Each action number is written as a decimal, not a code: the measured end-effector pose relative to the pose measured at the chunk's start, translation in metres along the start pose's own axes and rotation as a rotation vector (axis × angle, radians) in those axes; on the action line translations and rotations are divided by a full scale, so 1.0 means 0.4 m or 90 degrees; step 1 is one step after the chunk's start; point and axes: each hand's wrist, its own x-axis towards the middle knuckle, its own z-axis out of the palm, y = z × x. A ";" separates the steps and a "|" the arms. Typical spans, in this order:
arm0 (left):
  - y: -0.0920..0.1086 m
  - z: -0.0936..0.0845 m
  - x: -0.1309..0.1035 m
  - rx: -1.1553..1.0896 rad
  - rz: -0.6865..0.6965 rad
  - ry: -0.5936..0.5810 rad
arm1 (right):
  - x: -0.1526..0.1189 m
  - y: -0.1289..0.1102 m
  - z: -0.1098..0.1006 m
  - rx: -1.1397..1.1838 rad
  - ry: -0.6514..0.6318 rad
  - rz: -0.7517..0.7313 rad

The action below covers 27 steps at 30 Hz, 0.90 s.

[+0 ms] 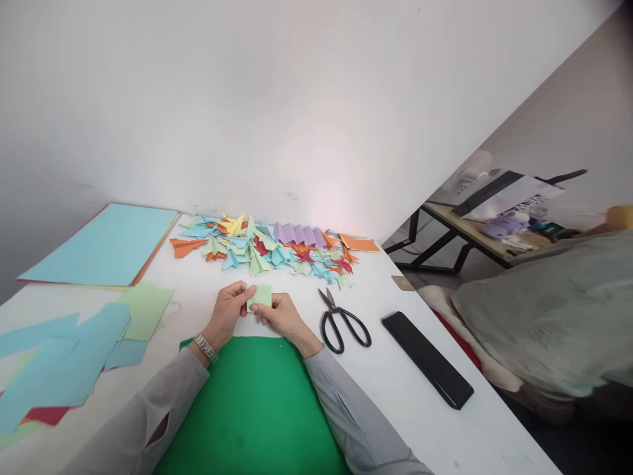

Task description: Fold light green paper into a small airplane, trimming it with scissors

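Note:
A small light green paper square [262, 297] is held between both hands near the table's front edge. My left hand [228, 309] pinches its left side, thumb on top. My right hand [281, 313] grips its lower right part, with the thumb across the lower edge and the other fingers curled beneath. Just behind the hands lies a pile of folded paper pieces [257, 254] in green, blue, orange, red and yellow. To the right of my right hand, black-handled scissors [341, 321] rest on the table with their blades pointing away.
Large coloured sheets [106, 244] are stacked at the back left. Loose cut papers [74, 356] spread over the left side. Purple pleated paper [299, 235] and an orange piece [360, 244] lie near the wall. A long black object [428, 359] is at the right.

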 end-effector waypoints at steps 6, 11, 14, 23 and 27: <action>-0.008 -0.003 0.003 0.027 -0.002 0.004 | -0.002 0.010 0.000 0.007 -0.012 0.000; -0.003 -0.001 0.006 -0.022 -0.007 0.007 | 0.010 0.025 -0.015 0.099 0.013 -0.034; -0.002 0.001 0.007 -0.020 -0.008 0.014 | 0.018 0.028 -0.021 0.180 0.054 -0.030; 0.011 0.008 -0.002 -0.024 -0.014 -0.012 | 0.017 0.036 -0.023 0.152 0.032 -0.022; 0.007 0.007 -0.003 -0.015 -0.019 -0.017 | 0.015 0.036 -0.025 0.126 0.012 -0.029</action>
